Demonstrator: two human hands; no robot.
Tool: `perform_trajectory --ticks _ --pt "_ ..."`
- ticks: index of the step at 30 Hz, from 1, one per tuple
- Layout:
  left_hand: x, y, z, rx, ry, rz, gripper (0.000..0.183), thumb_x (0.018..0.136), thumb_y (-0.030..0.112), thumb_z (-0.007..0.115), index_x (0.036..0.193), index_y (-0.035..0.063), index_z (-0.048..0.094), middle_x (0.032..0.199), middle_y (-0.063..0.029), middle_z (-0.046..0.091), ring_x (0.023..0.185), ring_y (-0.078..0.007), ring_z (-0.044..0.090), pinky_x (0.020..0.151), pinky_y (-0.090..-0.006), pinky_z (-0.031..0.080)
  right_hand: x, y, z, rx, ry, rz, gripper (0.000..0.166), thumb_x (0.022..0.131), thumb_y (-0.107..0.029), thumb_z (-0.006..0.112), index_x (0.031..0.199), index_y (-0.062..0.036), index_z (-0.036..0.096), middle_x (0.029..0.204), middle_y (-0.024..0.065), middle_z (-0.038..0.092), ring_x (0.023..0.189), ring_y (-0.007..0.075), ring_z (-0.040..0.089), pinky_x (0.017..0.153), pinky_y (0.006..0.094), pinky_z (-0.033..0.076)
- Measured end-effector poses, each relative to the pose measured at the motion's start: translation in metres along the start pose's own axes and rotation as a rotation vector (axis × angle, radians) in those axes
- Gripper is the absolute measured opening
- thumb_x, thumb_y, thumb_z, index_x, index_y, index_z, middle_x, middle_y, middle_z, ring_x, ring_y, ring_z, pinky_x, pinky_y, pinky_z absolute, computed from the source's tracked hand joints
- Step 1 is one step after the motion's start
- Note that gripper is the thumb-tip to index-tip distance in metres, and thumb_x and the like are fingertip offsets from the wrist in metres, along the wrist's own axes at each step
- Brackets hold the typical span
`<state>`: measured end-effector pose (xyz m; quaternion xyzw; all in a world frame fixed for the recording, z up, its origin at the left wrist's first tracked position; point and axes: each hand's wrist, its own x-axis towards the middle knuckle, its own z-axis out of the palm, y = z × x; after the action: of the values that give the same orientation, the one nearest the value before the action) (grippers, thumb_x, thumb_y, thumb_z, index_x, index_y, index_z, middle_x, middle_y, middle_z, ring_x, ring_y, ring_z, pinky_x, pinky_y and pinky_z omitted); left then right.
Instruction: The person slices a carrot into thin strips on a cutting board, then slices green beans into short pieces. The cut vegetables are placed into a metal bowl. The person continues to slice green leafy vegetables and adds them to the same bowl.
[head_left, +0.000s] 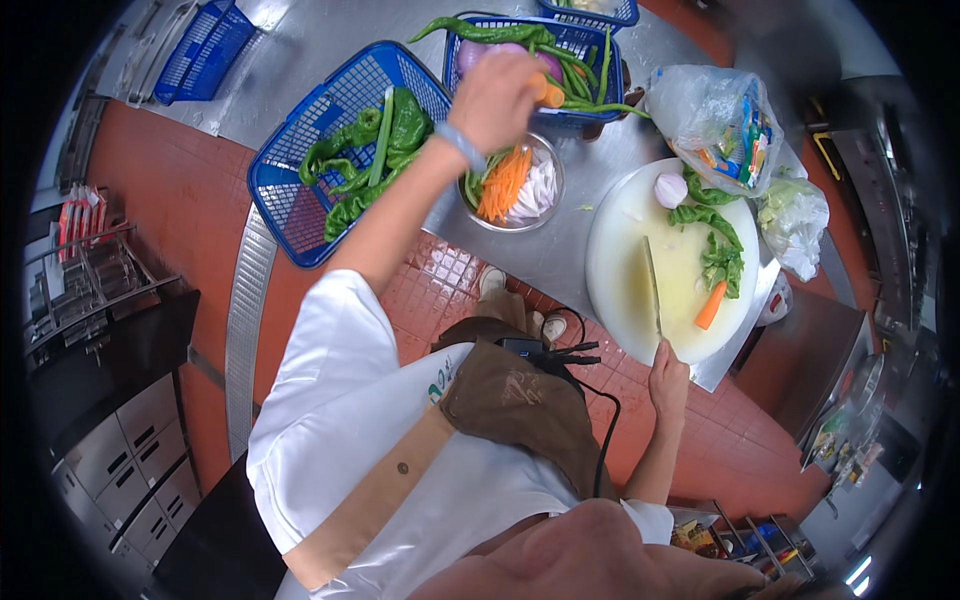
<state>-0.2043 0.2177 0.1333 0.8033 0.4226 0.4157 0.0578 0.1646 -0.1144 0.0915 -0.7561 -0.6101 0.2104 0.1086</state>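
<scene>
My left hand (496, 101) is blurred over a blue plastic basket (551, 120) of green chili peppers, green beans and purple onions. Its curled fingers meet pieces of carrot (553, 96); whether they grip them is unclear. Below that wrist, a round metal bowl (561, 187) contains shredded carrot (504, 186), sliced onion (537, 189) and some green strips. My right hand (667, 379) grips the handle end of a kitchen knife (654, 289), its blade edge-on over a round white cutting board (619, 247). On the board lie a peeled onion piece (670, 190), leafy greens (724, 255) and a carrot piece (710, 306).
Another blue basket (289, 169) with green peppers overhangs the steel table's (315, 37) near edge. Plastic bags (712, 127) crowd the board's far right side. Further blue baskets (206, 52) stand at the back. A black cable (616, 427) hangs by my apron (517, 405).
</scene>
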Motion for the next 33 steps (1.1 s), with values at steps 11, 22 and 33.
perform_trajectory --ticks 11,22,33 --pt "0.112 -0.065 0.114 0.291 -0.849 0.009 0.031 0.087 0.019 0.066 0.117 0.0128 0.069 0.109 -0.0151 0.071 0.1 -0.0358 0.067 0.088 -0.0446 0.054 0.0 -0.017 0.006 0.135 -0.051 0.136 0.041 0.106 -0.024 0.039 0.089 0.007 0.06 0.073 0.0303 0.057 0.07 0.0496 0.056 0.062 0.053 0.043" --pt "0.144 -0.066 0.17 0.441 -1.43 -0.137 0.043 0.091 0.03 0.052 0.123 0.0065 0.068 0.127 -0.0178 0.065 0.115 -0.036 0.062 0.095 -0.0476 0.049 -0.009 -0.014 0.017 0.144 -0.064 0.238 0.04 0.105 -0.024 0.04 0.089 0.0047 0.063 0.063 0.0283 0.055 0.06 0.0465 0.058 0.053 0.0517 0.041" --pt "0.145 -0.081 0.095 0.532 -0.86 0.069 0.023 0.094 0.024 0.06 0.112 0.0108 0.059 0.097 -0.0167 0.071 0.091 -0.0379 0.069 0.077 -0.0501 0.054 -0.007 -0.02 0.013 0.164 -0.08 0.248 0.034 0.105 -0.022 0.042 0.106 0.0027 0.065 0.068 0.0285 0.057 0.065 0.0482 0.058 0.056 0.0524 0.042"
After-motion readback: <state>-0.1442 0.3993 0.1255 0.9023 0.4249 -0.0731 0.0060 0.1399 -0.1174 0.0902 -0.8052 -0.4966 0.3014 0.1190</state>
